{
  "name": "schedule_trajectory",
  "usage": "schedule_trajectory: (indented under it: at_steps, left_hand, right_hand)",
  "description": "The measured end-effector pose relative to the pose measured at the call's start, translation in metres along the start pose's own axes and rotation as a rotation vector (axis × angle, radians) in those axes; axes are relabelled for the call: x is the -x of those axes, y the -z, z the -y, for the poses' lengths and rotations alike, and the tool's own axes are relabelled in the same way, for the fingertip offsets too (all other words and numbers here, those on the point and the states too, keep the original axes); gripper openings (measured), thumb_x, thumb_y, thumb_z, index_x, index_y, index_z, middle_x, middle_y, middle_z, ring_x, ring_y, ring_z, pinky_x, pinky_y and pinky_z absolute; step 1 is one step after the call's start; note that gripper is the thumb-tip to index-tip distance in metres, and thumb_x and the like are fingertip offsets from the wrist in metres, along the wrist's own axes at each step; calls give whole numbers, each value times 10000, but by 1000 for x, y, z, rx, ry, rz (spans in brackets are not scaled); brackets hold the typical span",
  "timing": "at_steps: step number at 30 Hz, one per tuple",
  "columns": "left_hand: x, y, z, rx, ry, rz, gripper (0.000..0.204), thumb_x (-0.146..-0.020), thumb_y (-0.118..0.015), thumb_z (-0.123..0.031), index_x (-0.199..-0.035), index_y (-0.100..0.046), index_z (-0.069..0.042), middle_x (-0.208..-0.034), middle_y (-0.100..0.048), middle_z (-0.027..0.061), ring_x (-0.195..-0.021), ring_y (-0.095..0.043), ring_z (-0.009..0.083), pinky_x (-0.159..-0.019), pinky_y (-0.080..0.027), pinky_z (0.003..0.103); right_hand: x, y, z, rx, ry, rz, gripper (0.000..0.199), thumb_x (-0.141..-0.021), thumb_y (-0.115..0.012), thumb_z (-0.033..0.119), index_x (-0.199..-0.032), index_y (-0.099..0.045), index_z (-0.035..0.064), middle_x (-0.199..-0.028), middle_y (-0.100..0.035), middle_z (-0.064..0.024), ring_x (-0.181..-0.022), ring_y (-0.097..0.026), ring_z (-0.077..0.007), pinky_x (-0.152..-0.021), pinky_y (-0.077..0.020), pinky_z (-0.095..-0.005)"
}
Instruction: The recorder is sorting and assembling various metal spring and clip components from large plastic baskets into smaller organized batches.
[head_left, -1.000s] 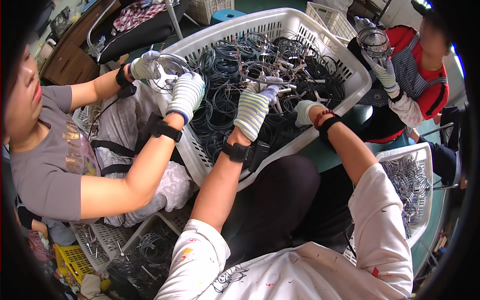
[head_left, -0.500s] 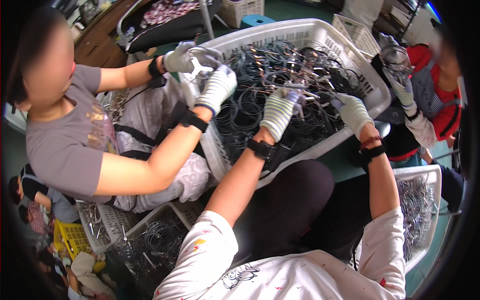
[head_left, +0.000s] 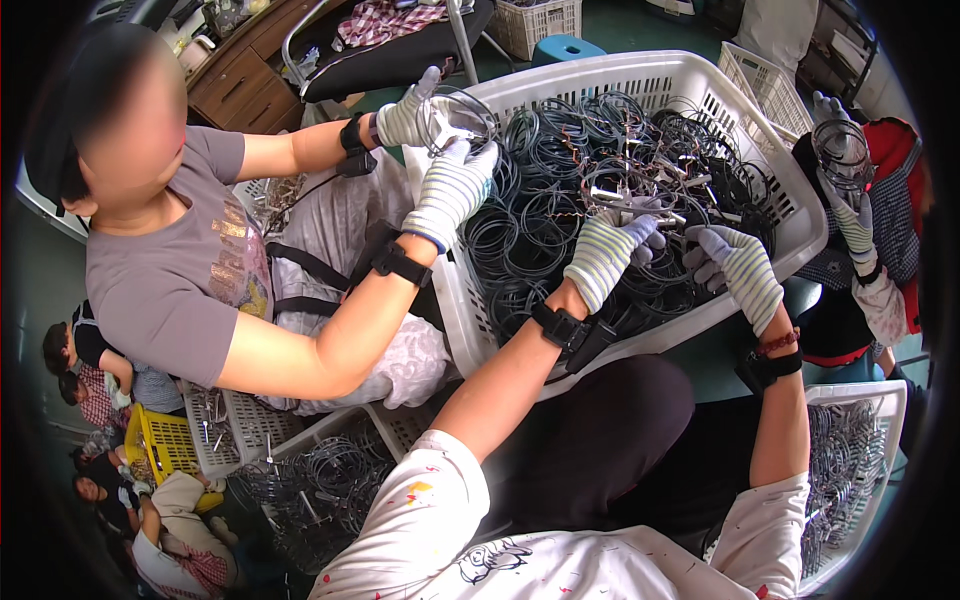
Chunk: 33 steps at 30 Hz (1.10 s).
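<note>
My left hand (head_left: pixel 610 258), in a striped knit glove with grey fingertips, is closed on a dark coiled cable (head_left: pixel 650 208) with pale ends, above the pile in the big white crate (head_left: pixel 640 345). To its right my gloved right hand (head_left: pixel 745 272) has its fingers curled together at the crate's near right side. What those fingers pinch, if anything, is too small to make out. Under and beyond both hands lie many dark cable coils (head_left: pixel 550 215), tangled with white connectors and copper-coloured ends.
A co-worker at left holds a cable coil (head_left: pixel 455 120) over the crate's left rim. Across at right, another person's gloved hands hold a coil (head_left: pixel 843 155). More coils fill a crate (head_left: pixel 895 420) by my right side and one (head_left: pixel 375 425) at lower left. A blue stool (head_left: pixel 567 48) stands behind.
The whole view has shifted, so the scene sits further right and lower. My right hand's fingers have curled in more. My left hand stays over the pile.
</note>
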<state>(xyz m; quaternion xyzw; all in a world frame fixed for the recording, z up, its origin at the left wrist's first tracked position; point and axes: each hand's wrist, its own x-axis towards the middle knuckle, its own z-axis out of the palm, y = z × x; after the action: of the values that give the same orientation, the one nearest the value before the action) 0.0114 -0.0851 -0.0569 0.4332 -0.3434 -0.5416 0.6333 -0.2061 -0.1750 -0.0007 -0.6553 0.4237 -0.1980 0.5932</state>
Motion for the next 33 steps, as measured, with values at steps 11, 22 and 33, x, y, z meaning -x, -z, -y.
schedule_trajectory:
  at_steps: [11, 22, 33]
  left_hand:
    - [15, -17, -11, 205, 95, 234, 238, -1001, -673, -193, -1157, -710, -17, -915, -758, 94, -791, -729, 158, -703, -602, 284]
    - [8, -2, 4, -139, 124, -85, 189, -913, -663, -53, -1081, -743, -17, -822, -768, 91, -652, -718, 146, -547, -544, 255]
    - [3, 5, -4, -357, 32, -90, 248, -978, -694, -215, -1170, -731, -64, -865, -764, 69, -606, -626, 66, -534, -478, 212]
  right_hand:
    - [3, 14, -13, 181, -76, -202, 219, -995, -677, 266, -1024, -769, 69, -755, -725, -12, -555, -629, -77, -450, -411, -224]
    - [15, 8, -11, 416, 19, -231, 234, -973, -697, 238, -955, -756, 11, -667, -684, -40, -543, -622, -130, -518, -478, -285]
    - [12, 11, 7, 226, -129, -162, 326, -937, -731, 333, -860, -745, 16, -683, -697, -73, -554, -647, -154, -551, -524, -300]
